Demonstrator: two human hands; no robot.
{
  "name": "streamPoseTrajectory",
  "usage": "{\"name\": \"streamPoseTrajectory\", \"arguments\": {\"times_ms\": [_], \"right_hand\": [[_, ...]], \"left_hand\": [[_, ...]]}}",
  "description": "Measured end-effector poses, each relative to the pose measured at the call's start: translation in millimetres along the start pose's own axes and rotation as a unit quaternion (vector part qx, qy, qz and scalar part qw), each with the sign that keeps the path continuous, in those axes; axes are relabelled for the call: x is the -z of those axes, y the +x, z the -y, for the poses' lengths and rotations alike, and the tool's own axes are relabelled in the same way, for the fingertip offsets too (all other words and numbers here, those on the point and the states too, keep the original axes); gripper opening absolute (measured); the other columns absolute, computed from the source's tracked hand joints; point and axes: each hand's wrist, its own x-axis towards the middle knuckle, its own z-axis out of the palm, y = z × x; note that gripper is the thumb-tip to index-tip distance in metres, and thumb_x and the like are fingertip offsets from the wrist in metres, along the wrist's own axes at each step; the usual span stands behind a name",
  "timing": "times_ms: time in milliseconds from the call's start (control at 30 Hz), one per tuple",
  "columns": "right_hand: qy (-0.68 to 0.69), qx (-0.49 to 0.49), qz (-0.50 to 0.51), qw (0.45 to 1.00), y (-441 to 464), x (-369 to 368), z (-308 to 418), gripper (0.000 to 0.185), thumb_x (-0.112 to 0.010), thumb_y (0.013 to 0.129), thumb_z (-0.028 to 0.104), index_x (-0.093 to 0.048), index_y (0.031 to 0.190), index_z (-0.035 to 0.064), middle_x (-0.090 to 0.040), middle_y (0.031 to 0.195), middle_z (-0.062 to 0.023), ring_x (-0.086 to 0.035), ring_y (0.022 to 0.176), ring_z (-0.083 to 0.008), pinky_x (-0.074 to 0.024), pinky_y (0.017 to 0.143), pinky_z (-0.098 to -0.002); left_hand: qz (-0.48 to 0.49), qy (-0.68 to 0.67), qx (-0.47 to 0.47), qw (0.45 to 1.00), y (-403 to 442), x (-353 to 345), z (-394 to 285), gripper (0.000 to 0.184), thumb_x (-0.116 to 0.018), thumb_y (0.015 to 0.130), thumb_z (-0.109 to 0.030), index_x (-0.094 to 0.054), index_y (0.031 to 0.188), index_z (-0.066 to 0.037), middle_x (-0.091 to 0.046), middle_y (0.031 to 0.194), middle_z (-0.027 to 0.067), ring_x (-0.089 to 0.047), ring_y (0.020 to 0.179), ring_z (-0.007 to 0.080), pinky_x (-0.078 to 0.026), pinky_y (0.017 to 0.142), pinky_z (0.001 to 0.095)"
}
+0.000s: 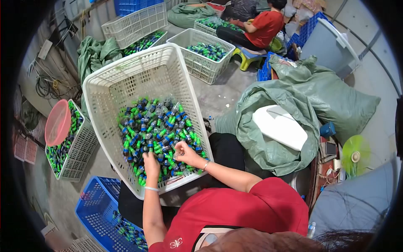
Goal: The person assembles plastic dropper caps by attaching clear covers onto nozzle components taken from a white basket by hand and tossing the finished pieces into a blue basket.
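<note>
A large white perforated crate [98, 101] stands tilted in front of me, against my knees. Inside it lies a heap of small plastic pieces [145, 122] with bright green, blue, dark and clear parts. My left hand [151, 164] is in the near part of the heap, fingers together and pointing down among the pieces; what they grip is hidden. To its right, my right hand [188, 155] is curled just over the heap, thumb and fingers closed around something too small to make out.
A blue crate [90, 201] with similar pieces sits at lower left. Further left, a pink basin [58, 122] rests on a filled white crate [79, 161]. On the right are an open green sack [247, 126] holding a white container [279, 126] and a green fan [354, 155]. A co-worker [264, 31] sits behind.
</note>
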Motion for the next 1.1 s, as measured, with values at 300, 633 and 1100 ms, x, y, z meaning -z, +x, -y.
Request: {"name": "streamPoseTrajectory", "arguments": {"times_ms": [300, 633, 1100], "right_hand": [[0.064, 0.052, 0.039, 0.996, -6.5, -27.8, 36.3, 0.037, -0.07, 0.083, 0.017, -0.052, 0.113, 0.0041, -0.059, 0.101, -0.006, -0.056, 0.092, -0.0122, -0.0462, 0.074, -0.0278], [-0.025, -0.011, 0.203, 0.979, -15.4, -13.3, 75.4, 0.034, -0.066, 0.088, 0.029, -0.05, 0.105, 0.0041, -0.06, 0.08, -0.0068, -0.058, 0.076, -0.0133, -0.0474, 0.066, -0.0303], [-0.182, 0.317, 0.212, 0.906, -24.6, -20.9, 104.2, 0.037, -0.063, 0.088, 0.034, -0.051, 0.109, 0.0062, -0.059, 0.083, -0.0127, -0.061, 0.075, -0.0317, -0.0479, 0.066, -0.0403]], "left_hand": [[0.041, -0.62, 0.207, 0.756, -71.9, 66.1, -39.1, 0.022, -0.056, 0.09, -0.002, -0.05, 0.11, -0.004, -0.052, 0.095, 0.0061, -0.054, 0.072, 0.0144, -0.044, 0.062, 0.0264], [0.128, -0.571, 0.12, 0.802, -94.8, 83.8, -75.9, 0.027, -0.053, 0.094, -0.006, -0.044, 0.119, -0.004, -0.055, 0.094, 0.0059, -0.054, 0.074, 0.0122, -0.044, 0.065, 0.0253], [0.053, -0.487, 0.112, 0.864, -117.3, 101.9, -76.3, 0.025, -0.054, 0.094, -0.012, -0.046, 0.117, -0.005, -0.05, 0.079, 0.002, -0.046, 0.059, 0.0096, -0.038, 0.053, 0.0245]]}}
